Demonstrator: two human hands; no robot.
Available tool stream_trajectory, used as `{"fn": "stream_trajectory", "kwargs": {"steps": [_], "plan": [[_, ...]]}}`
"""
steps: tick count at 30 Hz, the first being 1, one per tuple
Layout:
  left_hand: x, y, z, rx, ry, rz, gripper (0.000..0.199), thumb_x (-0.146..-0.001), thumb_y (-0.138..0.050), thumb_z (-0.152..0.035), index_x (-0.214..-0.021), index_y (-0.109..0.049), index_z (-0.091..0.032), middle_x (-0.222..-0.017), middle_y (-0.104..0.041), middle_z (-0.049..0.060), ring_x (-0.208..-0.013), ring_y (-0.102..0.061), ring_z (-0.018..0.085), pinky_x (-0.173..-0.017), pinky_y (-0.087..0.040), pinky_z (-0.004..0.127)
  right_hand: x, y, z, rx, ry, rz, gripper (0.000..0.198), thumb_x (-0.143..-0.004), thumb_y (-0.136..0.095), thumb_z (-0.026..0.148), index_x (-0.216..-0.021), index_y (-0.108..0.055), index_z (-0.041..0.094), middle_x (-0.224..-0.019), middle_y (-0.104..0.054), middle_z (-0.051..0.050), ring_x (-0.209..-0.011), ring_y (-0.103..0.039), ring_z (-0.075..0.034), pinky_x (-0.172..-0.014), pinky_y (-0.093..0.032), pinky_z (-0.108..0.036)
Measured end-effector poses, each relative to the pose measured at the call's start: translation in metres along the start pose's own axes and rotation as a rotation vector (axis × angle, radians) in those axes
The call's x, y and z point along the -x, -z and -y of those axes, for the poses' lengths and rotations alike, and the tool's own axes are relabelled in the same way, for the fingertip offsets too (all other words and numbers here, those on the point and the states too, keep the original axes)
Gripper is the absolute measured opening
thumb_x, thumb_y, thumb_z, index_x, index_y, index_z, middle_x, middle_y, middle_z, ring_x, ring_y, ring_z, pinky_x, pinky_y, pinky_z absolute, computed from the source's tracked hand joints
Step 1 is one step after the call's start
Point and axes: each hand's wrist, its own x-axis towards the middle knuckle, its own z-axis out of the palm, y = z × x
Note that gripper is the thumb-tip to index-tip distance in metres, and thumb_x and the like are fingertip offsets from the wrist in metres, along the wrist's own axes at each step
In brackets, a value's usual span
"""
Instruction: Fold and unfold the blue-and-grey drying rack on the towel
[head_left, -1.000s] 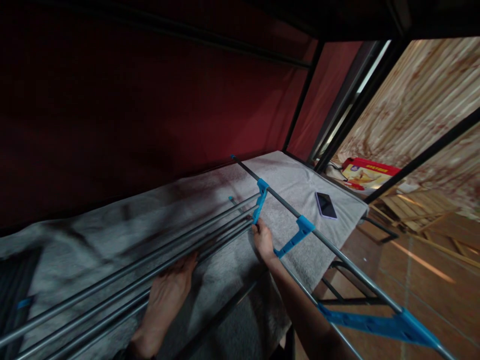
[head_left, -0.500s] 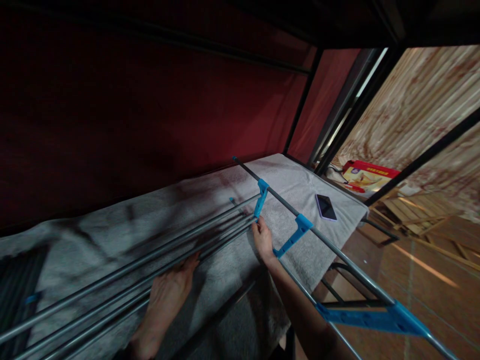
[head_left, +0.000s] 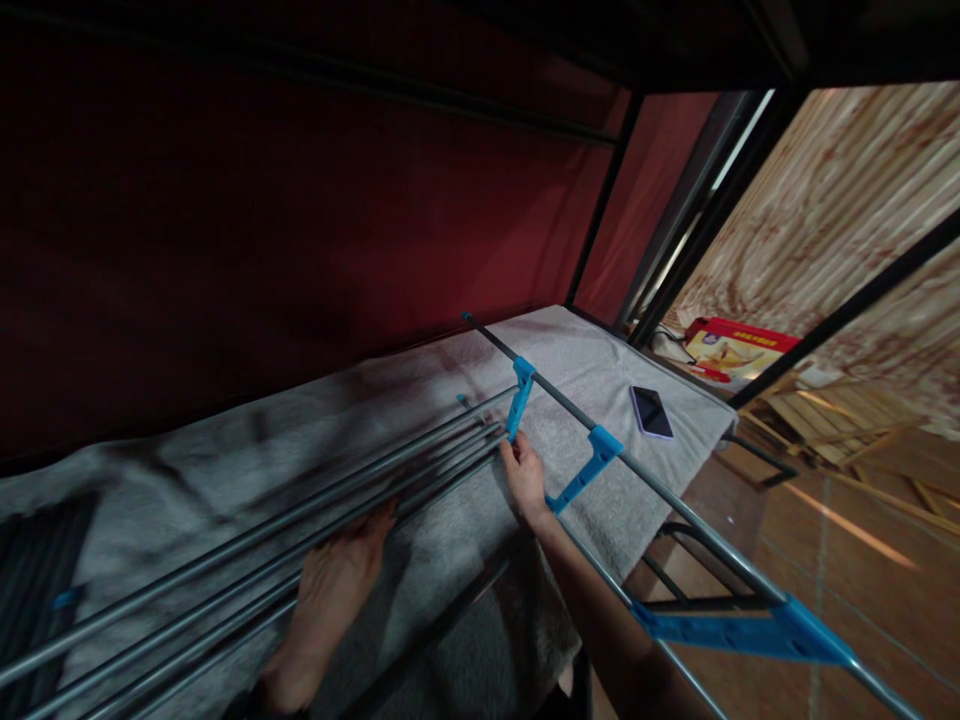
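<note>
Several grey metal tubes (head_left: 225, 552) run side by side from the lower left towards a blue plastic connector (head_left: 519, 398). My left hand (head_left: 346, 562) is wrapped from below round the lower tubes, its fingertips partly hidden by them. With thumb and fingers closed, my right hand (head_left: 523, 472) pinches the lower end of that connector, where the tubes meet it. The connector sits on a long grey pole (head_left: 562, 400), which also carries a second blue bracket (head_left: 592, 468) and, nearer me, a third blue bracket (head_left: 750, 632).
A grey blanket (head_left: 592, 350) covers the surface beneath. On it lies a phone (head_left: 651, 412), right of the pole. Dark tubes (head_left: 37, 580) lie at the far left. Beyond the black frame (head_left: 609, 200) are a red and yellow box (head_left: 739, 350) and wooden slats (head_left: 840, 425).
Both hands keep nearly the same place and grip. The connector and the pole have shifted very slightly left in view.
</note>
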Motion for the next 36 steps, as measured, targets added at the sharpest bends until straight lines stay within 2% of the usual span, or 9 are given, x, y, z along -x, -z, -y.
{"fn": "stream_trajectory", "kwargs": {"steps": [7,12,17,20,24,27,36], "plan": [[-0.0013,-0.0005,0.0008,0.032,0.003,0.0,0.044,-0.104,-0.038,-0.024,-0.139,-0.065,-0.021,-0.097,-0.08,0.013,-0.08,-0.077,0.025,-0.07,-0.057,0.033,0.0011,-0.0052,-0.0004,-0.089,0.032,-0.054,0.035,-0.098,-0.05,0.05,-0.111,-0.067,0.022,-0.097,-0.074,-0.005,-0.088,-0.067,-0.023,-0.084,-0.052,-0.034],[-0.0014,-0.0021,0.0021,0.041,0.004,-0.001,0.044,-0.106,-0.036,-0.025,-0.138,-0.066,-0.021,-0.1,-0.08,0.014,-0.08,-0.077,0.026,-0.072,-0.058,0.035,0.0,-0.0036,-0.0002,-0.204,0.081,0.003,0.042,-0.098,-0.051,0.045,-0.132,-0.061,0.023,-0.117,-0.074,-0.006,-0.103,-0.069,-0.023,-0.095,-0.052,-0.034],[-0.0011,-0.0066,0.0049,0.064,0.019,-0.019,0.044,-0.106,-0.037,-0.029,-0.138,-0.066,-0.023,-0.104,-0.08,0.013,-0.084,-0.077,0.026,-0.07,-0.057,0.034,-0.0021,-0.0017,-0.0008,-0.199,0.059,0.005,0.041,-0.099,-0.05,0.048,-0.128,-0.064,0.023,-0.105,-0.075,-0.004,-0.092,-0.068,-0.022,-0.09,-0.053,-0.034],[-0.0018,-0.0076,0.006,0.073,0.012,-0.041,0.044,-0.105,-0.038,-0.03,-0.137,-0.067,-0.024,-0.107,-0.08,0.013,-0.086,-0.076,0.024,-0.069,-0.056,0.031,-0.0031,-0.0015,-0.0017,-0.207,0.071,0.007,0.04,-0.1,-0.049,0.048,-0.127,-0.064,0.023,-0.111,-0.075,-0.005,-0.098,-0.068,-0.023,-0.092,-0.053,-0.034],[-0.0027,-0.0074,0.0063,0.038,0.014,-0.026,0.046,-0.105,-0.035,-0.031,-0.138,-0.066,-0.024,-0.096,-0.081,0.012,-0.078,-0.075,0.024,-0.062,-0.052,0.029,-0.0039,-0.0006,-0.0028,-0.201,0.09,0.011,0.041,-0.1,-0.049,0.049,-0.128,-0.064,0.023,-0.115,-0.075,-0.006,-0.105,-0.068,-0.024,-0.095,-0.052,-0.036],[-0.0029,-0.0084,0.0065,0.028,0.023,-0.024,0.046,-0.105,-0.035,-0.032,-0.139,-0.065,-0.024,-0.097,-0.081,0.012,-0.076,-0.075,0.024,-0.059,-0.049,0.029,-0.0042,0.0003,-0.0031,-0.185,0.098,0.014,0.039,-0.101,-0.049,0.049,-0.126,-0.064,0.023,-0.115,-0.074,-0.006,-0.105,-0.067,-0.024,-0.095,-0.051,-0.036],[-0.0061,-0.0029,0.0058,0.043,0.016,0.046,0.047,-0.105,-0.034,-0.027,-0.14,-0.064,-0.024,-0.11,-0.079,0.013,-0.085,-0.076,0.027,-0.063,-0.053,0.032,-0.0035,0.0013,0.0009,-0.066,0.081,0.002,0.033,-0.102,-0.044,0.049,-0.116,-0.062,0.025,-0.092,-0.07,-0.002,-0.084,-0.063,-0.022,-0.079,-0.048,-0.032]]}}
